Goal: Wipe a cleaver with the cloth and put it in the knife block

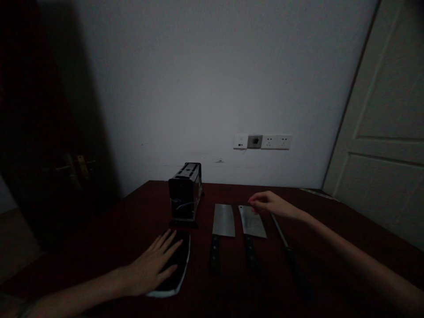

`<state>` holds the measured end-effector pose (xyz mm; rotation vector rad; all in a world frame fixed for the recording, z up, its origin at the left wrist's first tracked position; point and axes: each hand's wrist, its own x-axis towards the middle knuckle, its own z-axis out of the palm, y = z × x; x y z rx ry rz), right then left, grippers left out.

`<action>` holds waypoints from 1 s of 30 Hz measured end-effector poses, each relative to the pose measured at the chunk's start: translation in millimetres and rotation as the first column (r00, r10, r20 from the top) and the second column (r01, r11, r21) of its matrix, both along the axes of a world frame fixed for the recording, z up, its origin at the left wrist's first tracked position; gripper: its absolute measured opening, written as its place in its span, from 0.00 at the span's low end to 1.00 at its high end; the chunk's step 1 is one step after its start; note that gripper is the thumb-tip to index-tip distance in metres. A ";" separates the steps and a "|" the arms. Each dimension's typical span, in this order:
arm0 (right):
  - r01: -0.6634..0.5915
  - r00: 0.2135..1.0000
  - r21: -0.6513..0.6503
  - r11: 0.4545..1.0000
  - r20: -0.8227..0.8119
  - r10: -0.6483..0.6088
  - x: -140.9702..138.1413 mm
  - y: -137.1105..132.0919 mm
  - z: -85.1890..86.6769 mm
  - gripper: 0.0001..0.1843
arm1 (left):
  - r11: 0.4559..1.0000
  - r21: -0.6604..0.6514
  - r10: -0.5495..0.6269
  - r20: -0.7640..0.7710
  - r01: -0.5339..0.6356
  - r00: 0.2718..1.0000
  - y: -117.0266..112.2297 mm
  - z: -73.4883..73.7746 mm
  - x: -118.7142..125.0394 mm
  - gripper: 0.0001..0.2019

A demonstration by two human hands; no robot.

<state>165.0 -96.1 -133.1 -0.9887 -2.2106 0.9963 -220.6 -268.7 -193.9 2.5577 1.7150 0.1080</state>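
Observation:
My left hand [154, 260] lies flat with its fingers spread on a dark, flat cloth-like piece [182, 260] with a pale edge. Above the far end of a cleaver [253, 222] hovers my right hand [268, 204], its fingers curled in and the tips drawn together. Whether anything is between those fingertips is too dark to make out. That cleaver has a hole in a blade corner, and its black handle points towards me. Left of it, a second cleaver [224, 221] lies the same way. A sharpening steel [281, 234] with a dark handle rests under my right forearm.
A black slotted knife block [185, 192] stands at the back left of the dark red table [132, 221]. Behind the table is a pale wall with sockets [276, 141]. A white panelled door [387, 123] is on the right, a dark door with a handle [81, 167] on the left.

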 end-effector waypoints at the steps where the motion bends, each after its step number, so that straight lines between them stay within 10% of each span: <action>1: 0.015 1.000 0.015 1.000 0.013 -0.016 5.1 2.6 -6.9 0.15 | 0.998 -0.046 -0.043 -0.003 0.043 0.999 -0.7 -0.7 2.9 0.28; 10: 0.315 0.944 0.120 0.941 0.064 -0.324 87.5 39.7 -75.7 0.17 | 0.977 -0.158 -0.155 -0.051 0.146 0.987 18.2 15.1 -2.2 0.30; 17: 0.537 0.812 0.219 0.815 0.127 -0.570 124.4 51.7 -114.1 0.19 | 0.987 0.069 -0.148 0.095 0.142 0.984 36.7 22.1 47.4 0.20; 24: 0.524 0.756 0.392 0.756 0.195 -0.625 112.5 64.1 -128.8 0.22 | 0.978 0.107 0.100 0.522 -0.181 0.847 137.2 18.1 124.6 0.16; 30: 0.475 0.728 0.487 0.733 0.251 -0.638 104.7 69.2 -145.1 0.22 | 0.917 0.059 0.298 0.556 -0.395 0.776 220.1 -8.3 139.0 0.13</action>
